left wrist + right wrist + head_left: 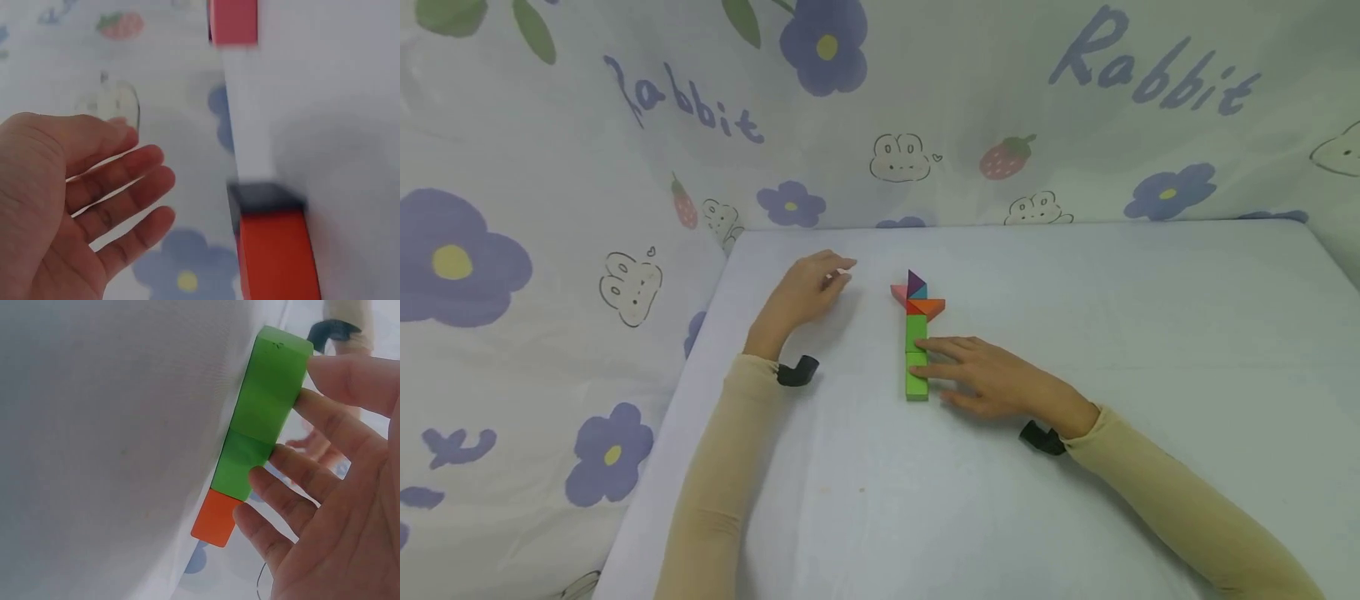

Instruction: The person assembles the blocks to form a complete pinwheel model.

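Note:
In the head view, two light green blocks, an upper one (916,328) and a lower one (917,387), lie end to end on the white table. Above them sits a cluster of small pieces: a purple triangle (915,284), a blue piece (920,293), a pink piece (898,292) and an orange triangle (929,307). My right hand (992,379) has its extended fingertips on the green blocks, with the thumb beside the lower one. Left of the cluster, my left hand (808,287) is held apart from the pieces, fingers loosely bent around nothing.
White cloth covers the table (1112,350). A printed curtain (955,92) with flowers, rabbits and strawberries rises along the back and left edges. Black wrist mounts (797,372) show by both sleeves.

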`<state>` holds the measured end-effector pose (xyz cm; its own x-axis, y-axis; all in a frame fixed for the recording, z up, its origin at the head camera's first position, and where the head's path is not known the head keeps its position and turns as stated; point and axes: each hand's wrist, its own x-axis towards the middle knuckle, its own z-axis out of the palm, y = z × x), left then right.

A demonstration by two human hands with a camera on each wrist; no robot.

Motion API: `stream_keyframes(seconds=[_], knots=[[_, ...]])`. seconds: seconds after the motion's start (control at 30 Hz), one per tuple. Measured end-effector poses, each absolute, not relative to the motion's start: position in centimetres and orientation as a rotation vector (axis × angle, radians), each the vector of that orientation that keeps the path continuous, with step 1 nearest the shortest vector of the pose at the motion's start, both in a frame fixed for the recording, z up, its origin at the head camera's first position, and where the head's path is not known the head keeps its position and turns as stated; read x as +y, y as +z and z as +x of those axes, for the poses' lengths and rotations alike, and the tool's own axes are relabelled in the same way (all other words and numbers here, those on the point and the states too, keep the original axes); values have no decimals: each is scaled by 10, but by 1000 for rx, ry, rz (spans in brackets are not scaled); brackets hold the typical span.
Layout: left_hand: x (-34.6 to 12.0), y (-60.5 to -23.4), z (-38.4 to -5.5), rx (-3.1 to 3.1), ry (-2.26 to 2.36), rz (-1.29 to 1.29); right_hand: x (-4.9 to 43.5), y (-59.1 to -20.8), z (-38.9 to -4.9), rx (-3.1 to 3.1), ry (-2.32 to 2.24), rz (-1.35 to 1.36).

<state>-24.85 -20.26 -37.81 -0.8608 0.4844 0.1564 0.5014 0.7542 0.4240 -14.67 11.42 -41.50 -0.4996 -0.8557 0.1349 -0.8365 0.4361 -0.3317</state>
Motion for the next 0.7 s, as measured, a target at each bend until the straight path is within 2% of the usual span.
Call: stream_keyframes(seconds=[0.27, 0.7], knots=[[-250, -389, -266, -3123, -722, -586, 113, -417, -145, 2646, -552, -1532], [-248, -402, -270, -3156, -741, -668, 108, -421, -143, 2713, -532, -1522]])
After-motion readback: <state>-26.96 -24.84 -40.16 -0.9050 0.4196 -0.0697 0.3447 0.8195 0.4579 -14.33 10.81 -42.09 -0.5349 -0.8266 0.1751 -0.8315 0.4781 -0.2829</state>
